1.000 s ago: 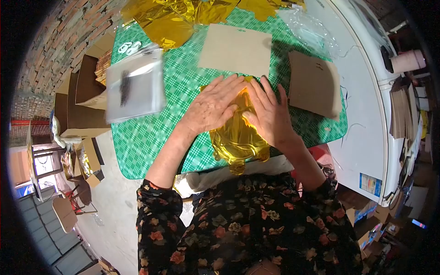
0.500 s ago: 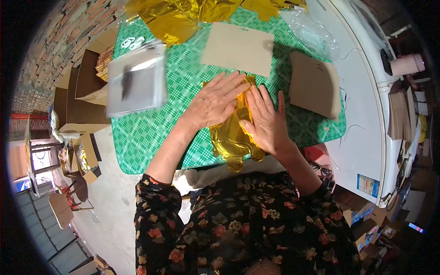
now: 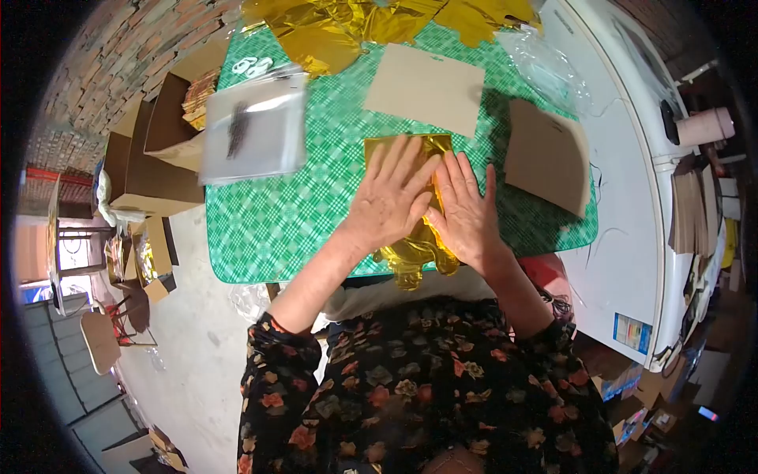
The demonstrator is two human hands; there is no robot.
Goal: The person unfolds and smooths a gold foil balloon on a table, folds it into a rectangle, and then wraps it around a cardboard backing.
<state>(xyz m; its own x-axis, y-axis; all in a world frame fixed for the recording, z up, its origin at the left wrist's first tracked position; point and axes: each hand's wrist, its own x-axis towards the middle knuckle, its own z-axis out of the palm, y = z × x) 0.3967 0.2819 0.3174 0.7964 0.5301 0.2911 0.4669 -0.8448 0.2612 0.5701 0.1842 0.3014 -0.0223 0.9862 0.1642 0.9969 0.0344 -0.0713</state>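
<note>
I held the left hand [image 3: 391,201] and right hand [image 3: 466,213], fingers [image 3: 407,162] spread flat and pinching nothing, on the gold foil balloon [image 3: 412,257] at the near edge of the worktop [image 3: 276,221]; flattening appeared in hand, next requiring even outward pressure.

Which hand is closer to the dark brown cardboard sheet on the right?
Right. The right hand lies on the crumpled gold foil, just left of the dark brown cardboard sheet; the left hand presses the foil on the far side.

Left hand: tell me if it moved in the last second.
Yes, slightly: against the tan card, the left hand turned its fingers toward the card and closed on the right hand.
</note>
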